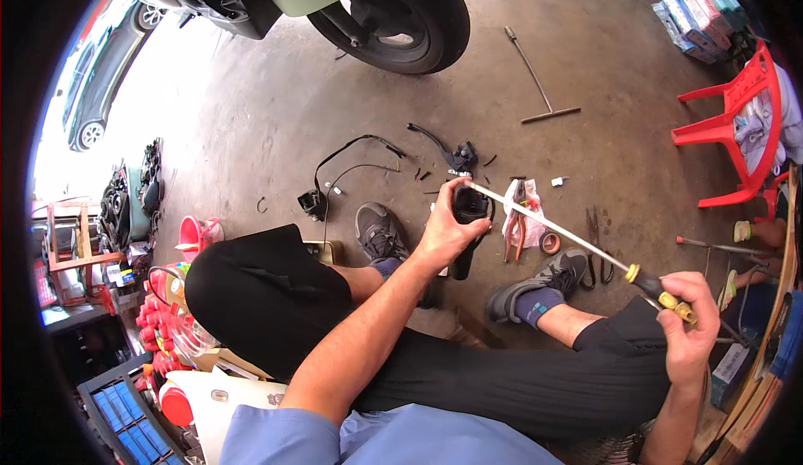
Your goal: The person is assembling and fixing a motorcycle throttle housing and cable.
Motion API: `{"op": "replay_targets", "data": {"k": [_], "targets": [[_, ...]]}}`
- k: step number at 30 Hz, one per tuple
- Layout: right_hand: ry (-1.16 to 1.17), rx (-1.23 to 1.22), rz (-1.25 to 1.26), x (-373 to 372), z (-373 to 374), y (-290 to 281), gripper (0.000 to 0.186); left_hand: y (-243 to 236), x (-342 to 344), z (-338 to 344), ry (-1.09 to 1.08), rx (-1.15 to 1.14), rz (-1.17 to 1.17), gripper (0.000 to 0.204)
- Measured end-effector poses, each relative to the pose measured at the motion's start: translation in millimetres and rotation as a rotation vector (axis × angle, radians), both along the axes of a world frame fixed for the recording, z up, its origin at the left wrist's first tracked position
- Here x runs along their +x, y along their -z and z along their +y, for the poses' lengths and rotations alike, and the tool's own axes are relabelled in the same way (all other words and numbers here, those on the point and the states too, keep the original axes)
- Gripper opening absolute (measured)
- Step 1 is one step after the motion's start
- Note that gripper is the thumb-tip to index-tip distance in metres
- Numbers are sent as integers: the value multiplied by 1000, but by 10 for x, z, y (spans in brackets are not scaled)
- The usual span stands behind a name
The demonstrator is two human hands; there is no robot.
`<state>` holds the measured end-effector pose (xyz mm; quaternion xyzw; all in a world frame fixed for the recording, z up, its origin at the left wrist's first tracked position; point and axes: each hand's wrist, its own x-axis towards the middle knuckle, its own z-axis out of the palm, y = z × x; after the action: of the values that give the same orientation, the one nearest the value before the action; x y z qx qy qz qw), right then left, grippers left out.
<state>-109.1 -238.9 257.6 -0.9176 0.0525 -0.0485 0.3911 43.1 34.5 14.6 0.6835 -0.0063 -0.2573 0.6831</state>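
Note:
My left hand [449,229] grips a black plastic part [470,206] above the floor between my feet. At right, my right hand [687,319] is closed on the yellow-and-black handle of a screwdriver [577,238], whose long shaft reaches to the top of the black part; whether the tip touches it is unclear. Beneath lie pliers [515,239] on a pinkish rag [533,208], a tape roll [549,243] and scissors [590,273]. Farther forward are a black lever assembly [460,157] and a wired black housing [314,204].
A vehicle wheel [431,34] stands ahead. A T-handled tool [550,113] lies on the floor [619,164]. At right are a red chair [707,132] and another person's foot [742,231]. Red items [174,398] and a blue-drawer organizer [121,406] crowd the left.

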Motion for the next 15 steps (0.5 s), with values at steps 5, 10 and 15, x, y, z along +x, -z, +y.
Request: {"op": "replay_targets", "data": {"k": [5, 10, 15], "targets": [[-57, -90, 79, -2, 119, 33, 38, 121, -42, 25, -76, 98, -1, 73], [-95, -142, 69, 17, 165, 56, 40, 257, -52, -14, -84, 204, -33, 75], [-125, -178, 63, 34, 183, 67, 41, 216, -67, -43, -65, 166, -18, 76]]}}
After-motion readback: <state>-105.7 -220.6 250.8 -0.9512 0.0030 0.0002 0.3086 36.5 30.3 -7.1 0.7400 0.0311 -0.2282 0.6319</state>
